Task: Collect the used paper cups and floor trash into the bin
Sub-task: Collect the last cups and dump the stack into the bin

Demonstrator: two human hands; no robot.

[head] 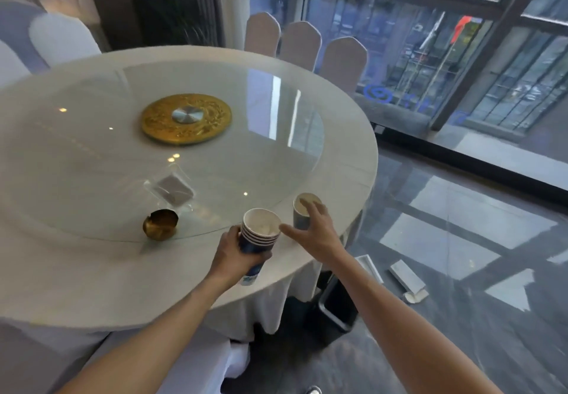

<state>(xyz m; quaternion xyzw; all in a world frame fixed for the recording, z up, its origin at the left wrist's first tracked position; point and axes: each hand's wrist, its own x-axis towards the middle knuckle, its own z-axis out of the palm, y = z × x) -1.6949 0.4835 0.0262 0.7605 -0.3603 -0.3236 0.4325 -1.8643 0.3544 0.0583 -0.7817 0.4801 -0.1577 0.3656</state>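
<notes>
Left hand (236, 252) keeps a clenched grip round the nested cup stack (261, 230), mouth up so it'll take another. Right hand (313, 227), fingers spread and holding nothing, reaches for the lone cup (302, 214) at the table's (92, 286) near right edge. Bin (335, 304) sits below; floor trash (407, 280) on the right.

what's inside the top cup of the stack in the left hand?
The left hand grips the cup stack. The top cup holds something pale and crumpled at the bottom, likely tissue; too blurred to confirm. The nested cups below are covered, so their contents can't be seen.
</notes>
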